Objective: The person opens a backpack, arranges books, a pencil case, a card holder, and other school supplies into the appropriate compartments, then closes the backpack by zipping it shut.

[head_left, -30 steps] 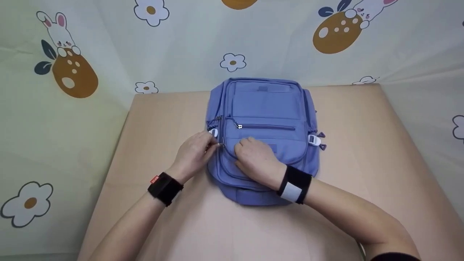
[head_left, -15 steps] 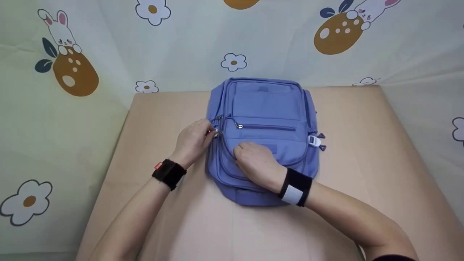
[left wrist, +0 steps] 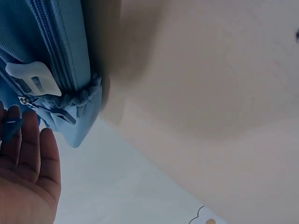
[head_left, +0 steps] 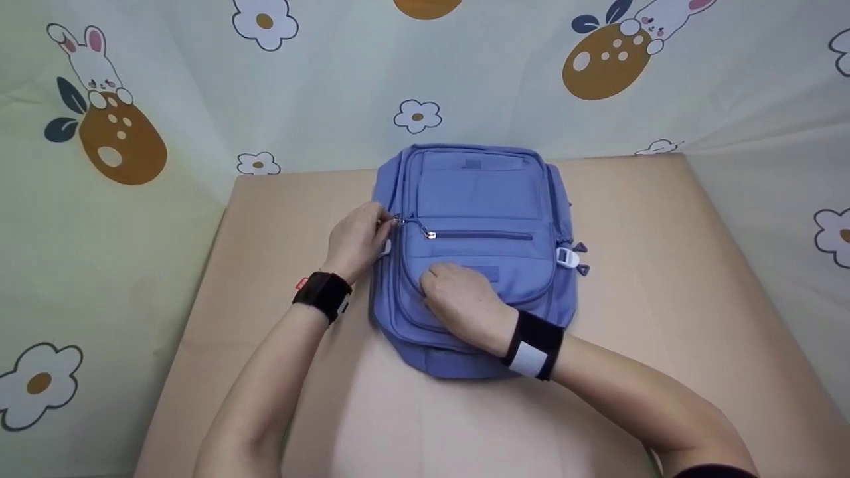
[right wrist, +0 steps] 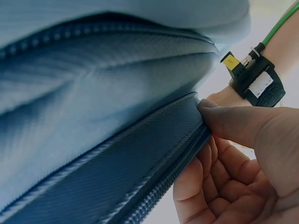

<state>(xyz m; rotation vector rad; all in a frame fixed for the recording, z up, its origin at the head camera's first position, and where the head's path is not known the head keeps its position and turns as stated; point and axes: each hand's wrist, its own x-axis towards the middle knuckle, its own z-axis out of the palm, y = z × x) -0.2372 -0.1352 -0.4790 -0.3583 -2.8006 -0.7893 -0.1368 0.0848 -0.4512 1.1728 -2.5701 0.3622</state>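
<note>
A blue backpack [head_left: 478,192] lies front side up on the table. At its left side my left hand [head_left: 358,236] pinches a zipper pull. The left wrist view shows the blue pull tab [left wrist: 10,128] against the fingers, beside a metal slider [left wrist: 23,100]. Lower on the front, my right hand [head_left: 465,299] grips the pocket's zipper edge. Seen from the right wrist, thumb and curled fingers hold the fabric strip along the zipper teeth [right wrist: 156,193]. A horizontal front zipper [head_left: 481,235] crosses the bag above the right hand.
A white buckle [head_left: 568,257] is on the bag's right side, and another white buckle [left wrist: 35,77] is on its left. The tan tabletop [head_left: 279,212] meets a patterned cloth backdrop [head_left: 332,86] behind the bag. Both wrists wear black bands [head_left: 322,295].
My left hand has moved up along the bag's left side with the zipper pull. My right hand keeps its grip lower on the front. The head view has shifted slightly.
</note>
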